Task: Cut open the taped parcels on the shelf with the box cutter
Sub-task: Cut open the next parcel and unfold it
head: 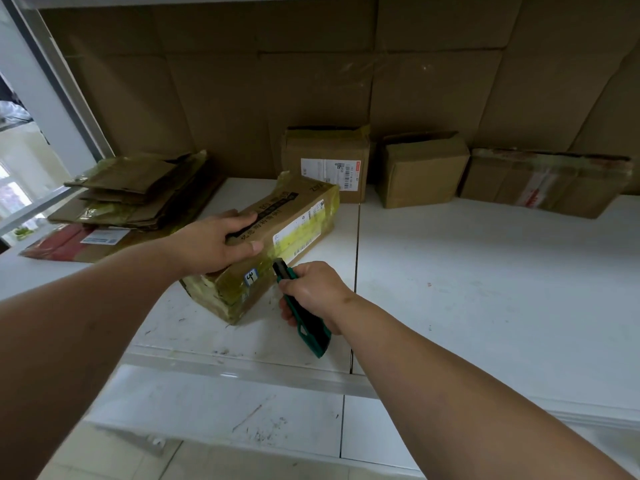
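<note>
Two hands were on the job: your left hand (221, 242) clamped the taped parcel (266, 244) at the frame's centre on the shelf (485, 271), while your right hand (311, 289) was wrapped around the box cutter (301, 313), tip at the tape. Your left thumb lay near the blade; a slip could have nicked it.

A stack of flattened, tape-streaked cartons (138, 192) lies to the left of and just beyond the left hand's fingers (239, 221). Brown cardboard sheets (311, 81) line the wall well beyond the fingertips. A grey metal upright (69, 98) and a bright window (20, 174) stand far to their left.
</note>
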